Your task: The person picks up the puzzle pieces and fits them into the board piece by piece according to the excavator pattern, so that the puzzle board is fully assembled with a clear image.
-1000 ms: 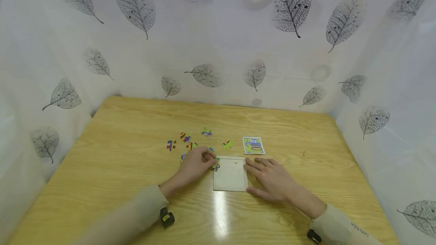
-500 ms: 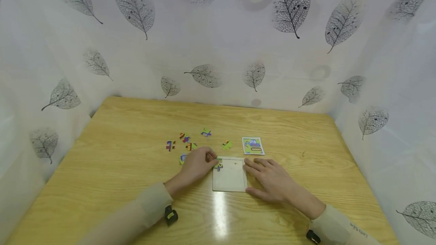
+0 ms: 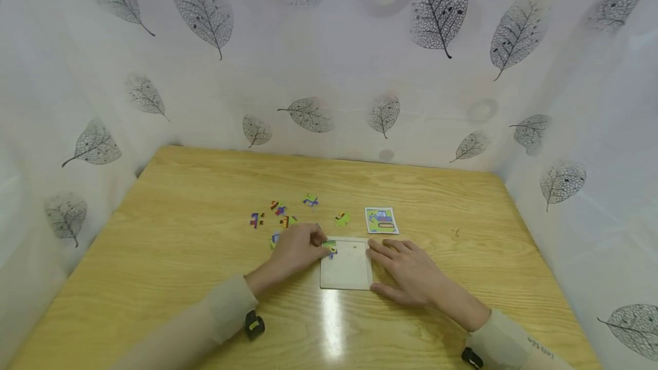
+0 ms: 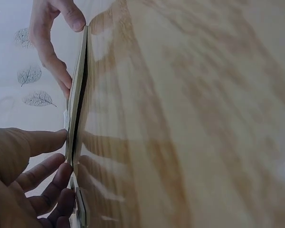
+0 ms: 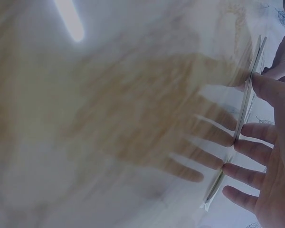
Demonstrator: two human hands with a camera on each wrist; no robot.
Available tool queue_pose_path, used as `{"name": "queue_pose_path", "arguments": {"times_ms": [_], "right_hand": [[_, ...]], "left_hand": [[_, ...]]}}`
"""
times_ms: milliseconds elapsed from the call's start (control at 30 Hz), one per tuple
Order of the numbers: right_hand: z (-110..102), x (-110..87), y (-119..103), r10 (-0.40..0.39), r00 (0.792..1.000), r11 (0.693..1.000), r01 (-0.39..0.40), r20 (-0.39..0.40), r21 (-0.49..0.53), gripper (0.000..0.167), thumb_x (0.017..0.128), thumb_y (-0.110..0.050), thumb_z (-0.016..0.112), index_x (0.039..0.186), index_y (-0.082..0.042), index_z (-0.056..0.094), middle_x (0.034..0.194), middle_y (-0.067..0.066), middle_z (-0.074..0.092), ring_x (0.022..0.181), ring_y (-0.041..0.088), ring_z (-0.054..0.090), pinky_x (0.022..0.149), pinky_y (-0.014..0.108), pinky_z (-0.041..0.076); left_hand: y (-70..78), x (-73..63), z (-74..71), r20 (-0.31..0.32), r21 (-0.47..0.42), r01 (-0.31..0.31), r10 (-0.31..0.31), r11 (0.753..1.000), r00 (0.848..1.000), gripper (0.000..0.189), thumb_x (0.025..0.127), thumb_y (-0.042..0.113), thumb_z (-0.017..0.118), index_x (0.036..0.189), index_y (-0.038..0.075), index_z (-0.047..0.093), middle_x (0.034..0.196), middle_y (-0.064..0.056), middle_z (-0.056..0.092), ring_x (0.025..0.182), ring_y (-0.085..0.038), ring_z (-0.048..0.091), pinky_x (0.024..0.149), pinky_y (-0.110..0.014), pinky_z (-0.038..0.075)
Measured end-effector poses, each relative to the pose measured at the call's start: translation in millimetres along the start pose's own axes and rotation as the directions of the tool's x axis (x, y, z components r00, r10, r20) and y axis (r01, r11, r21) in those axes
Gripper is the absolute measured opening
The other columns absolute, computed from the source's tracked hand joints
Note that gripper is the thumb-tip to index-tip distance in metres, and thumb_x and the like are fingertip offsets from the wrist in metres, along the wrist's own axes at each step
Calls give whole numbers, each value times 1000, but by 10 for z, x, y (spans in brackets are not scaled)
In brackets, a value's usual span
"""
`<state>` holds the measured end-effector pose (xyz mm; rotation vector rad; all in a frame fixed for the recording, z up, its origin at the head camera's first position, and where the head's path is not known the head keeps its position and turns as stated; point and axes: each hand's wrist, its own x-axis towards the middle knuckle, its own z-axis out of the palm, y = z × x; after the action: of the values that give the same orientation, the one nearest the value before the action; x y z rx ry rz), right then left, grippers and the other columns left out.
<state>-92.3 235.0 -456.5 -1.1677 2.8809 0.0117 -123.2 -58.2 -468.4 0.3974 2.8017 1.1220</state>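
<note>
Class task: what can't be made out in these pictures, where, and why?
Head view: the blue-and-green jigsaw piece is partly covered by the bare left hand.
Head view: dark lettering on the beige right sleeve is too small and blurred to read.
Left wrist view: the pale, square tray is almost edge-on, obscuring its top face.
Right wrist view: the bare right hand is cut off by the picture's edge.

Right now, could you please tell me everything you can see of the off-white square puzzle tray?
The off-white square puzzle tray lies on the light-brown wood-grain table. It is thin, with a low rim, and looks like wood or board. A small dark speck shows near its far side; a multicoloured jigsaw piece sits at its far-left corner. The right-hand grip touches its right edge with fingers and thumb; the left-hand grip is at that far-left corner, partly hiding the edge.
</note>
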Motion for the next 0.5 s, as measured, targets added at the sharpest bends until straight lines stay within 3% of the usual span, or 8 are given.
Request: {"name": "queue_pose_path", "arguments": {"times_ms": [500], "right_hand": [[26,-6,13,-18,999,1000,18,-32,-13,69,100,-62,59,151,-15,58,159,7,57,139,34,60,110,54,51]], "left_hand": [[27,46,-14,40,78,-59,56,995,998,18,84,26,88,94,13,80,89,2,76,80,-8,64,74,-26,55]]}}
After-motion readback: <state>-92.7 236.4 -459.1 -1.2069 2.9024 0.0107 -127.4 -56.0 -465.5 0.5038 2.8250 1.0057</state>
